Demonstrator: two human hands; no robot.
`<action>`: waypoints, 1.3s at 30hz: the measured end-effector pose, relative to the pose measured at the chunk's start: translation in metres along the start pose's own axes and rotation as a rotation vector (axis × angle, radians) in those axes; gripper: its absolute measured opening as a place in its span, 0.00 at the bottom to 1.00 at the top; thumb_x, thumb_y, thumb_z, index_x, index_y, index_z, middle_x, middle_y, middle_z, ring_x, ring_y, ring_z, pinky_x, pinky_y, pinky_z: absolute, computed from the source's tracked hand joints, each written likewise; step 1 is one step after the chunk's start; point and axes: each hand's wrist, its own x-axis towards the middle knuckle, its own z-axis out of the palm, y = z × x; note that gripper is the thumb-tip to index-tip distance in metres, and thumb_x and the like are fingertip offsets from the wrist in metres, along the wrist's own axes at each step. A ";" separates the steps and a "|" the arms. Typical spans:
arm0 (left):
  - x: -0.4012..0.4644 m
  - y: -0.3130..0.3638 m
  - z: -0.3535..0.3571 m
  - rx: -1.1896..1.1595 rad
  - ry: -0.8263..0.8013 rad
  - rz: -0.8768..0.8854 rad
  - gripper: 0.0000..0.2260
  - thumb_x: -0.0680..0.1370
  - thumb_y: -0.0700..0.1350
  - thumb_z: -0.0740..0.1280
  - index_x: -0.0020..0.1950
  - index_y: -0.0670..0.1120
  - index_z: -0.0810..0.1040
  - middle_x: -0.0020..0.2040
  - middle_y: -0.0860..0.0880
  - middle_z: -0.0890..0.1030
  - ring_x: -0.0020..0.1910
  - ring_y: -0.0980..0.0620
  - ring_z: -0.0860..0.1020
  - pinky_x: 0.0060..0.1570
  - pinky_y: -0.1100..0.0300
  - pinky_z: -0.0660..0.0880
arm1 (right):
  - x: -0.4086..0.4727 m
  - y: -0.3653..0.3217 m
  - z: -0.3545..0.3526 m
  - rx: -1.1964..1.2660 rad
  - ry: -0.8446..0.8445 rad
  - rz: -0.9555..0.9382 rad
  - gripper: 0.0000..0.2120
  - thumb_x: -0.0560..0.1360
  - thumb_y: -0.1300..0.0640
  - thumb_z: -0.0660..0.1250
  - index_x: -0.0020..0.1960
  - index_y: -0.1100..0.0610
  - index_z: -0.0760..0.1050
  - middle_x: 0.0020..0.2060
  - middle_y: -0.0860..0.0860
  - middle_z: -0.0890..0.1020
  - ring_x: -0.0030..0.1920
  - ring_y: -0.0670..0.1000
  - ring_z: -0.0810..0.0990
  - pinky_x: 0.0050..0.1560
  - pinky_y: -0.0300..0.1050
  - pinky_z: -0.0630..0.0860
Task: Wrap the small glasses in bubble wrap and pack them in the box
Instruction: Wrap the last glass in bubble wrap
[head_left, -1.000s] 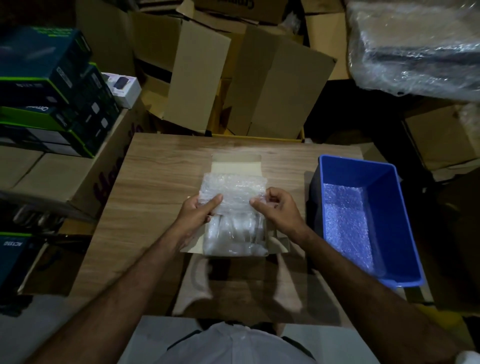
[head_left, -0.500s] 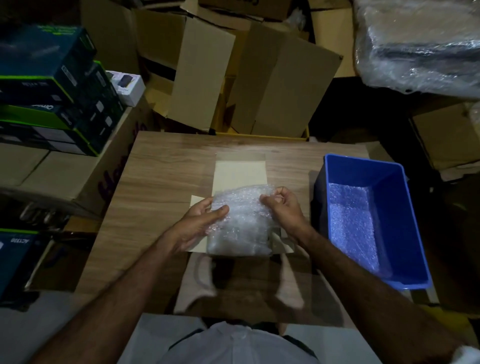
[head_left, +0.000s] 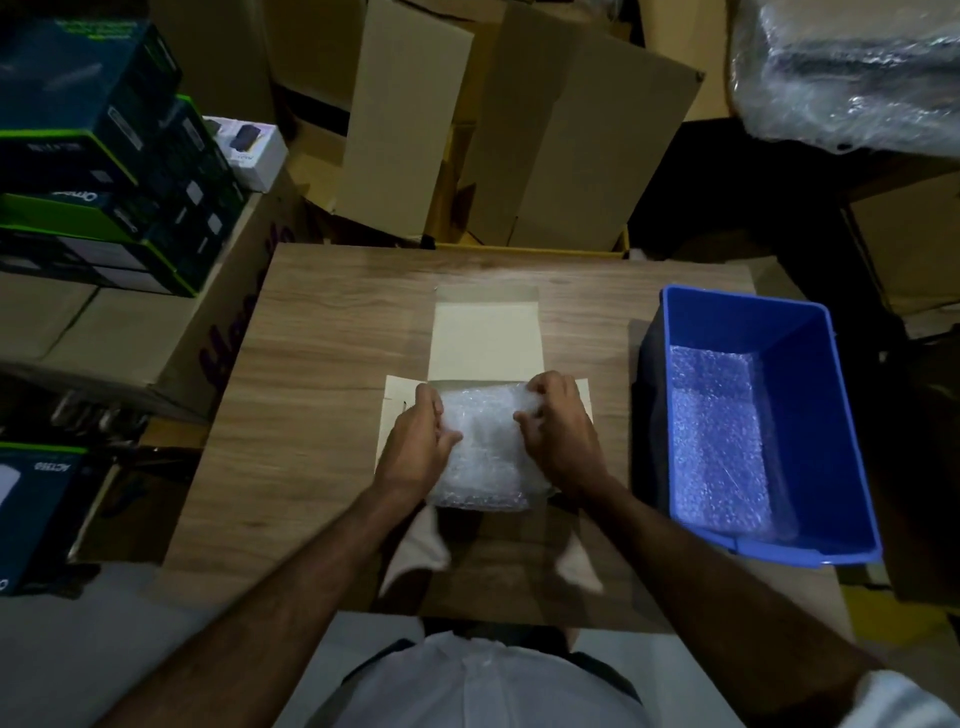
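A bundle of bubble wrap (head_left: 483, 457) sits in the small open cardboard box (head_left: 485, 338) in the middle of the wooden table (head_left: 311, 364). The glasses inside the wrap are hidden. My left hand (head_left: 421, 447) presses on the bundle's left side. On its right side lies my right hand (head_left: 558, 434), fingers curled over the top edge. The box's lid flap lies flat toward the far side, and its side flaps stick out under my hands.
A blue plastic bin (head_left: 831, 415) with a sheet of bubble wrap (head_left: 717, 447) in its bottom stands at the table's right. Flattened cardboard boxes (head_left: 561, 135) lean behind the table. Stacked dark product boxes (head_left: 104, 156) stand on the left. A plastic-wrapped bundle (head_left: 852, 73) is top right.
The bubble wrap sheet that both hands held up above the box has been folded down over the contents. Both hands have come lower and now press the bundle into the box.
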 end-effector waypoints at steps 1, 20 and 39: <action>-0.002 -0.001 0.001 -0.047 -0.004 0.053 0.15 0.76 0.40 0.72 0.51 0.50 0.66 0.44 0.50 0.77 0.39 0.50 0.78 0.39 0.51 0.77 | -0.002 -0.002 -0.001 0.025 0.025 -0.023 0.13 0.78 0.57 0.70 0.59 0.52 0.70 0.55 0.47 0.72 0.45 0.41 0.77 0.41 0.42 0.80; 0.026 0.020 -0.017 0.746 -0.544 0.194 0.56 0.63 0.54 0.83 0.82 0.49 0.53 0.81 0.42 0.49 0.80 0.42 0.52 0.76 0.48 0.60 | 0.003 -0.017 -0.006 -0.483 -0.585 -0.060 0.56 0.67 0.44 0.80 0.82 0.56 0.49 0.81 0.62 0.51 0.80 0.61 0.54 0.75 0.56 0.64; 0.050 0.025 -0.021 0.590 -0.613 0.111 0.50 0.71 0.55 0.78 0.83 0.49 0.50 0.82 0.44 0.53 0.79 0.44 0.59 0.74 0.46 0.65 | 0.018 -0.020 -0.003 -0.471 -0.646 0.007 0.46 0.72 0.50 0.77 0.81 0.58 0.54 0.78 0.65 0.58 0.79 0.63 0.58 0.75 0.53 0.62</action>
